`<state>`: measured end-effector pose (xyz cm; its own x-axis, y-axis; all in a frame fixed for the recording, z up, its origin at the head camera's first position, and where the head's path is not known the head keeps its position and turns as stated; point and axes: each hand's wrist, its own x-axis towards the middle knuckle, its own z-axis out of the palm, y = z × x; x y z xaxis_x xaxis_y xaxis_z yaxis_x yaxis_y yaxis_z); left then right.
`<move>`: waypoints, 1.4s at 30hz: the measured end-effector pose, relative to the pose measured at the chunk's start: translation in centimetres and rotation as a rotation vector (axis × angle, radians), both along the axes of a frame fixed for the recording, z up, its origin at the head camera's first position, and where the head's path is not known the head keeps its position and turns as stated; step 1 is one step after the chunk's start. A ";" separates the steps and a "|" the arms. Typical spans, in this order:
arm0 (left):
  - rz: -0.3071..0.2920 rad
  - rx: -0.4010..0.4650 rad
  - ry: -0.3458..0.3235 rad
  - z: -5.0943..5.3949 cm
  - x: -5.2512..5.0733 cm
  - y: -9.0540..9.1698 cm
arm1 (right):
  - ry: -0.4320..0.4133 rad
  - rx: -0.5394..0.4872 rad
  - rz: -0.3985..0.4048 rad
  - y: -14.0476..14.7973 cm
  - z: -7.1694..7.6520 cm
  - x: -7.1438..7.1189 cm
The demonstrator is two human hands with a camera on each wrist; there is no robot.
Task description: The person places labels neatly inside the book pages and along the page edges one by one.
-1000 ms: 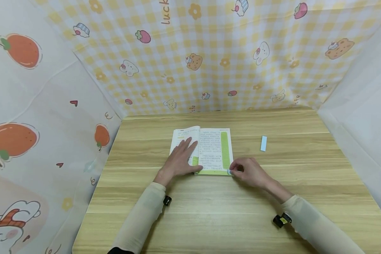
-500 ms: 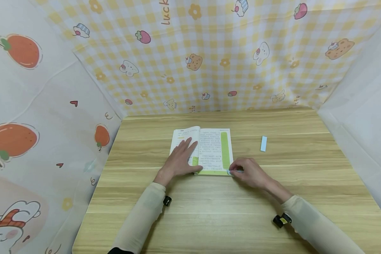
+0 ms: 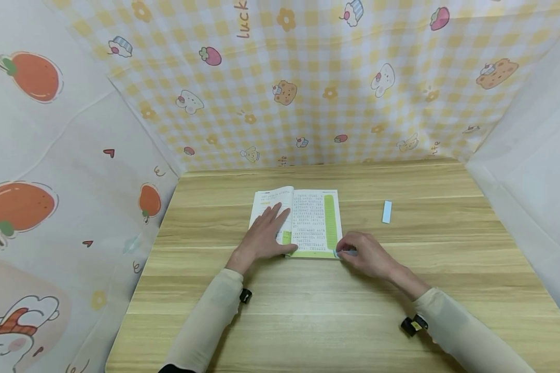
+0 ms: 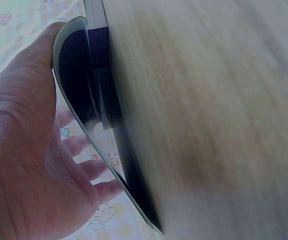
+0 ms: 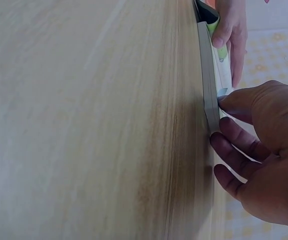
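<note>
An open book (image 3: 308, 223) with printed text and green bands lies on the table. My left hand (image 3: 263, 237) rests spread over its left page, the thumb by the spine at the bottom edge; in the left wrist view the hand (image 4: 44, 150) lies along the curved cover (image 4: 79, 107). At the book's lower right corner, my right hand (image 3: 366, 254) pinches a small light-blue piece (image 3: 350, 253) with curled fingers. The right wrist view shows the thumb of that hand (image 5: 269, 145) on the blue piece (image 5: 222, 92) at the edge of the page block (image 5: 209, 75).
A light-blue strip (image 3: 387, 212) lies on the wooden table (image 3: 317, 321), right of the book. Behind the table hangs a yellow checked cloth (image 3: 326, 62) with printed figures. A white printed cloth (image 3: 79, 171) hangs at the left.
The right thumb and fingers have shifted very slightly at the book's corner. My left hand keeps its place on the page.
</note>
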<state>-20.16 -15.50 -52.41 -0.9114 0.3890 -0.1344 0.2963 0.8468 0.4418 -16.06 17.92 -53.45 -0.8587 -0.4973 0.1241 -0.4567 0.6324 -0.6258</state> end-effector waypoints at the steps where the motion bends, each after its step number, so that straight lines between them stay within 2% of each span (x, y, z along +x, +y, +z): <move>1: 0.001 0.001 -0.001 0.0 0.0 0.0 | 0.010 -0.002 0.006 0.0 -0.1 0.0; 9: -0.001 0.001 -0.002 -0.1 0.0 -0.1 | 0.056 0.016 0.046 0.3 -0.1 -0.1; 17: -0.002 0.002 -0.006 -0.1 -0.2 -0.1 | 0.049 0.054 0.085 0.6 0.4 -0.2; 42: 0.005 0.017 -0.002 0.0 0.0 -0.1 | 0.056 0.078 0.119 1.1 0.2 -0.2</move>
